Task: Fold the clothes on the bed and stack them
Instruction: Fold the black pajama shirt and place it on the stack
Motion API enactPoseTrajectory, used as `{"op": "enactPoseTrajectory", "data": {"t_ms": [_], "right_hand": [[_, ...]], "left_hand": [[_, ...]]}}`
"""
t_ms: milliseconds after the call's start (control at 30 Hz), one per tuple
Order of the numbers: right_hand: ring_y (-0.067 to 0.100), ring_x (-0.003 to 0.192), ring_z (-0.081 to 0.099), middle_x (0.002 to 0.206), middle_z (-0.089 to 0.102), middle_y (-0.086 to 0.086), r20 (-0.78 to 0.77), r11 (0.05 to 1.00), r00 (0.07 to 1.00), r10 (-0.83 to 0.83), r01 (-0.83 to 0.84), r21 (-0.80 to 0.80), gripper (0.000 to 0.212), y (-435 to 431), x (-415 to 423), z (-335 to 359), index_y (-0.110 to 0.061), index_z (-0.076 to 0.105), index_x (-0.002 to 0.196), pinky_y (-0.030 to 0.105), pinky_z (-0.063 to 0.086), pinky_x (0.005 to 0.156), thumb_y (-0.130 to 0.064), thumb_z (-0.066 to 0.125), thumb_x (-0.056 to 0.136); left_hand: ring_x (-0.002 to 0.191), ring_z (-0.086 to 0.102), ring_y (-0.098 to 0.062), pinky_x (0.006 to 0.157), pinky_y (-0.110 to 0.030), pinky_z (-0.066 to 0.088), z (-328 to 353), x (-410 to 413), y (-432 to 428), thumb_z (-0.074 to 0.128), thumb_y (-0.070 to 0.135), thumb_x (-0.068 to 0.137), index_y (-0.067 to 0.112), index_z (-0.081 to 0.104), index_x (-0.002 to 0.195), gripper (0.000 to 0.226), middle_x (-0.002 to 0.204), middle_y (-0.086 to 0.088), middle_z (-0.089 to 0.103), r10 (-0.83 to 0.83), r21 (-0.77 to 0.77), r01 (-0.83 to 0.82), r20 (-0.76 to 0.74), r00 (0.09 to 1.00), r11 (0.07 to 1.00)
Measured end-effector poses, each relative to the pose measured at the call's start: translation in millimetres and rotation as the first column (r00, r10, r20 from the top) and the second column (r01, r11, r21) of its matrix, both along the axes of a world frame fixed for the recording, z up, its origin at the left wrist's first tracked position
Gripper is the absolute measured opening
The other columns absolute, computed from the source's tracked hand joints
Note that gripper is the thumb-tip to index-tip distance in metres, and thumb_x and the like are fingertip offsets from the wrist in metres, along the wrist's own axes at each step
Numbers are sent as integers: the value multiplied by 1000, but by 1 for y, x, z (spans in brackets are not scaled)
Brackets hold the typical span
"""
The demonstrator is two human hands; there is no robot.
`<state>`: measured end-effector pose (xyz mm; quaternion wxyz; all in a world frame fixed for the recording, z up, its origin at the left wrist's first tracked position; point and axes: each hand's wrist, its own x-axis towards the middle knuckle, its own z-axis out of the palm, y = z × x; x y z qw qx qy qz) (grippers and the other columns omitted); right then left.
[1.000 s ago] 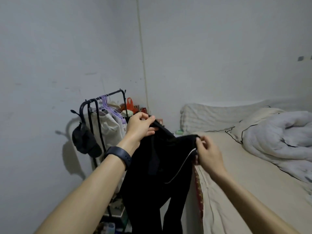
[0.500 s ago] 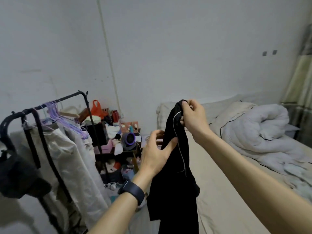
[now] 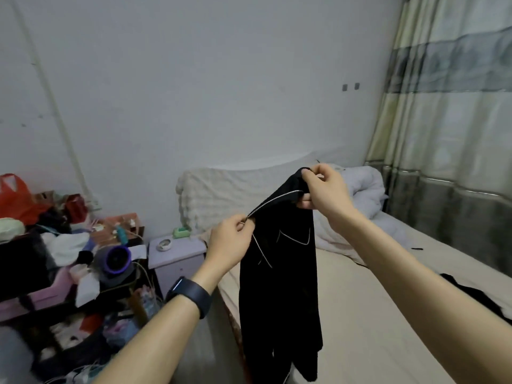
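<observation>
A black garment with thin white piping (image 3: 279, 286) hangs in the air over the bed's left edge. My left hand (image 3: 230, 245) pinches its piped top edge at the lower left. My right hand (image 3: 324, 189) grips the same edge higher up, to the right. The cloth drops straight down from both hands, and its lower end reaches the bottom of the frame. Another dark garment (image 3: 476, 295) lies on the beige bed sheet (image 3: 374, 314) at the right, partly hidden by my right forearm.
A rolled white duvet (image 3: 363, 189) and a pillow (image 3: 219, 195) lie at the head of the bed. A lilac bedside table (image 3: 177, 259) stands left of the bed. Cluttered shelves with a red bag (image 3: 16, 198) fill the left. A curtain (image 3: 454, 134) hangs at the right.
My view has swung right toward the bed. My left hand has moved from the garment's side to pinch its top edge, and the two hands have spread that edge apart.
</observation>
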<state>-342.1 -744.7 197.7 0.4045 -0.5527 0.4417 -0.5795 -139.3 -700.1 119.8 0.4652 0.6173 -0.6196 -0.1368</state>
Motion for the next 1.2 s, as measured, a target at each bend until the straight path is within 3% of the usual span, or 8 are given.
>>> {"op": "enactPoseTrajectory", "data": {"t_ms": [100,200,400,600,867,1000,1100,1200], "right_hand": [[15,43,63,69,62,2,-170,992,978,-124,125,-7,20,-42,-23,-14,-17,51,78,24,50,45,-22,59,96],[10,40,56,66,60,5,-161,959,951,-264,276,60,27,-83,-53,-21,-16,50,73,18,42,42,-20,68,93],[10,46,49,56,57,-2,-28,857,866,-500,498,133,28,-129,-102,-54,-16,59,71,26,43,51,-21,85,80],[7,46,54,57,60,-5,12,726,731,-682,675,132,23,-152,-147,-96,-15,61,79,22,46,45,-21,84,83],[13,55,69,75,67,4,19,613,614,-789,786,85,17,-197,-188,-117,-18,65,83,27,53,54,-24,80,87],[17,69,75,106,69,-7,1,559,560,-829,829,-17,10,-210,-169,-125,-43,63,97,37,60,69,-42,72,92],[11,76,73,121,61,-18,-196,617,594,-780,782,-87,48,-227,-155,-127,-54,52,119,31,54,77,-66,72,77],[1,77,66,118,52,-26,-514,649,506,-693,748,-139,63,-258,-142,-134,-51,50,121,25,51,75,-78,69,67]], "left_hand": [[61,47,-14,64,-32,40,20,7,-64,54,27,97,6,57,75,31,67,-2,49,-137,161,172,-211,968,972],[59,53,-10,59,-24,46,50,3,-117,59,25,96,22,64,81,15,70,4,56,-302,367,485,-454,838,793],[81,66,-18,67,-24,49,68,-31,-219,74,43,87,20,74,87,23,90,-2,70,-619,487,766,-463,634,420],[81,65,-15,70,-28,49,60,-89,-306,80,22,78,23,62,95,25,87,2,66,-783,564,582,207,587,585],[61,57,-9,60,-18,44,36,-138,-412,80,17,84,19,67,89,14,68,1,67,-867,403,802,-39,496,441],[56,60,-1,54,-10,42,33,-168,-443,70,14,93,11,73,96,5,67,6,69,-828,313,866,-293,479,390],[73,65,-9,66,-19,46,35,-195,-465,66,17,96,15,75,99,10,81,1,72,-795,225,877,-371,481,425],[75,70,-5,64,-16,49,43,-219,-484,67,20,95,23,77,92,11,80,6,76,-837,153,896,-318,444,417]]}}
